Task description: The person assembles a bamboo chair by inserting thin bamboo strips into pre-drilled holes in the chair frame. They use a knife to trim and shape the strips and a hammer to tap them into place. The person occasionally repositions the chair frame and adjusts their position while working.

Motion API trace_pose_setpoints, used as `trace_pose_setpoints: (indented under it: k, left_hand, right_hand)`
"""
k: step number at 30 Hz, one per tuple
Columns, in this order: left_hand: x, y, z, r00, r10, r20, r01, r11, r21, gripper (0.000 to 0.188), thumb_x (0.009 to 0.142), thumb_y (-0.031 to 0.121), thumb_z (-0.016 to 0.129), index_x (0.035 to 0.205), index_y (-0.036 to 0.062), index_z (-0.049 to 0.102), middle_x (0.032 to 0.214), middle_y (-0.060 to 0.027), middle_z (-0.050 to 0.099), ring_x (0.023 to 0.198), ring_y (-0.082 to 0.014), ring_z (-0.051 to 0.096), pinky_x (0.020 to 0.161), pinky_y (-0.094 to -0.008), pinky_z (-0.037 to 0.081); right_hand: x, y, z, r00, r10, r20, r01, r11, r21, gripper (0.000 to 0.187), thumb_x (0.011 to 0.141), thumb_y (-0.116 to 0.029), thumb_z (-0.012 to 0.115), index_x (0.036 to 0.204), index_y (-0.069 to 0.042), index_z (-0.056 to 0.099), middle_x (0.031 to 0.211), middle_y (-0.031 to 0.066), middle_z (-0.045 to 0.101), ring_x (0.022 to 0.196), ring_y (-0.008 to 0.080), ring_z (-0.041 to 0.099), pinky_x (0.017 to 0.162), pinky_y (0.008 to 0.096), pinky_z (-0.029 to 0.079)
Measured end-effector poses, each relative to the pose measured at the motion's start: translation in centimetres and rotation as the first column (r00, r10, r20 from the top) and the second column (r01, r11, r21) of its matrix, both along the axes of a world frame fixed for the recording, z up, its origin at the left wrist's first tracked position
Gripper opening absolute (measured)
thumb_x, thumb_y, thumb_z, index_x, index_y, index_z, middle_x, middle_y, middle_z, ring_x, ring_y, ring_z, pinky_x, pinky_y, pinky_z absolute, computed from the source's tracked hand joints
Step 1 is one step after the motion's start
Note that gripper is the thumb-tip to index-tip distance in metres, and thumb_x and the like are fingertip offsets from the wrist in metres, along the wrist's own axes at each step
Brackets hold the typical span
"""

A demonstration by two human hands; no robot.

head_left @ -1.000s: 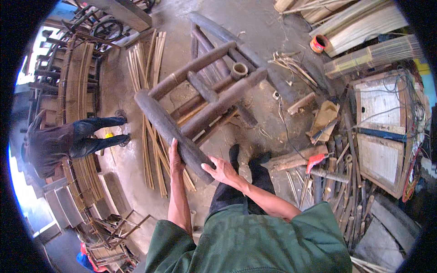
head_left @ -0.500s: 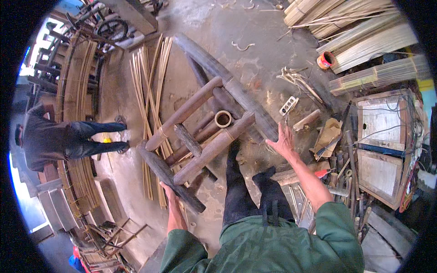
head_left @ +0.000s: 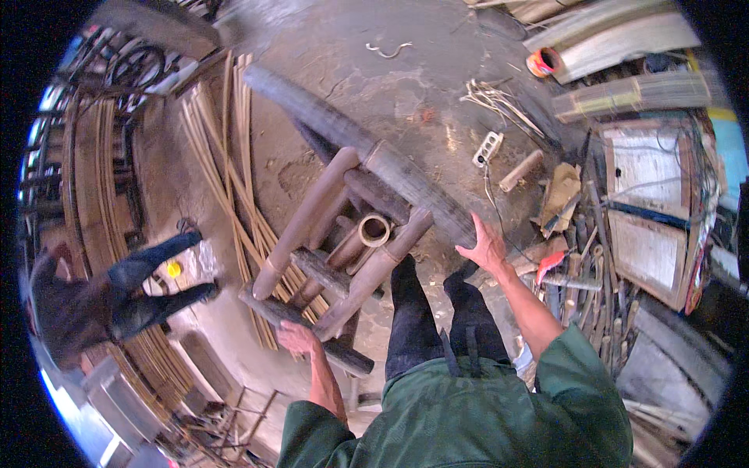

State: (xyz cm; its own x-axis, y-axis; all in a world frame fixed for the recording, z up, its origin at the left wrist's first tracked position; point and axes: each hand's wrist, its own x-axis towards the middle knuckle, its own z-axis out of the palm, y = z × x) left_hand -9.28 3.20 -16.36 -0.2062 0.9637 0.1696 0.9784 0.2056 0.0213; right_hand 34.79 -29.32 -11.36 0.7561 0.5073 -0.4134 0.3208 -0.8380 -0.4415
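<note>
A dark brown bamboo frame [head_left: 343, 300] of thick joined poles spans the middle of the head view. One long greyish pole [head_left: 406, 175] runs along its far right side, and a round open pole end [head_left: 374, 231] faces up inside it. With thumb and fingers about the near end of that long pole, my right hand [head_left: 488, 248] grips the frame. Lower left, my left hand [head_left: 299, 339] has its fingers bent over a short dark crosspiece [head_left: 343, 357]. What the frame rests on is partly hidden beneath it.
Long split bamboo strips [head_left: 222, 171] lie on the floor to the left, near a person [head_left: 101, 296] in dark clothes. To the right are a white power strip [head_left: 488, 150] with its cord, an orange-red can [head_left: 544, 62], a wooden cabinet [head_left: 647, 210] and standing bamboo offcuts [head_left: 605, 312].
The view has turned and shifted a little. My left hand has come from the crosspiece's near side to over it. My right hand remains at the long pole's end.
</note>
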Motion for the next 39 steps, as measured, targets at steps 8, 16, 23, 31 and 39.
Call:
trace_pose_setpoints:
  k: [8, 16, 23, 31, 39]
  left_hand:
    - [29.2, 12.0, 3.7, 0.487, -0.828, 0.279, 0.779, 0.266, -0.568, 0.04, 0.097, 0.032, 0.037, 0.121, 0.0042, 0.052, 0.115, -0.0205, 0.058, 0.106, -0.039, 0.055, 0.083, -0.0492, 0.044]
    - [31.4, 17.9, -4.9, 0.804, 0.218, 0.553, 0.556, 0.052, -0.829, 0.082, 0.087, 0.073, 0.021, 0.137, 0.0115, 0.044, 0.131, -0.0159, 0.051, 0.117, -0.0312, 0.05, 0.096, -0.0436, 0.04]
    - [34.4, 12.2, -0.3, 0.783, -0.02, 0.622, 0.619, -0.083, -0.781, 0.095, 0.083, 0.079, 0.021, 0.132, 0.0018, 0.047, 0.12, -0.0153, 0.058, 0.109, -0.0305, 0.054, 0.096, -0.0393, 0.041]
    - [42.0, 10.0, -5.8, 0.757, -0.389, 0.524, 0.574, 0.014, -0.819, 0.095, 0.086, 0.075, 0.013, 0.12, -0.0011, 0.057, 0.097, -0.0167, 0.063, 0.084, -0.026, 0.059, 0.08, -0.0379, 0.045]
    - [52.4, 9.2, -11.4, 0.72, -0.468, 0.512, 0.501, -0.16, -0.851, 0.097, 0.085, 0.076, 0.011, 0.111, -0.0023, 0.063, 0.102, -0.0199, 0.063, 0.097, -0.0299, 0.058, 0.089, -0.0414, 0.042]
  right_hand:
    - [0.1, -0.9, 0.2, 0.999, -0.043, 0.011, 0.043, 0.997, 0.063, 0.096, 0.065, -0.044, 0.077, 0.143, -0.016, 0.028, 0.112, 0.019, 0.057, 0.105, 0.0364, 0.056, 0.088, 0.0508, 0.044]
    - [-1.0, -3.3, -0.9, 0.994, -0.084, 0.072, 0.082, 0.996, 0.028, 0.101, 0.063, -0.046, 0.078, 0.146, -0.026, 0.024, 0.115, 0.0195, 0.052, 0.105, 0.0374, 0.052, 0.09, 0.0503, 0.041]
    - [-6.8, -8.9, 2.6, 0.96, -0.278, 0.02, 0.277, 0.959, 0.055, 0.1, 0.061, -0.04, 0.08, 0.145, -0.026, 0.028, 0.11, 0.0181, 0.054, 0.103, 0.0353, 0.053, 0.088, 0.0497, 0.038]
    - [-10.6, -12.6, 4.8, 0.863, -0.503, -0.048, 0.504, 0.864, 0.0, 0.103, 0.061, -0.037, 0.081, 0.146, -0.022, 0.025, 0.112, 0.0169, 0.051, 0.105, 0.0355, 0.051, 0.094, 0.0472, 0.038]
    - [-9.9, -14.3, 2.7, 0.786, -0.618, 0.009, 0.616, 0.785, 0.064, 0.103, 0.061, -0.038, 0.08, 0.147, -0.025, 0.024, 0.112, 0.0184, 0.051, 0.106, 0.0365, 0.051, 0.093, 0.0502, 0.038]
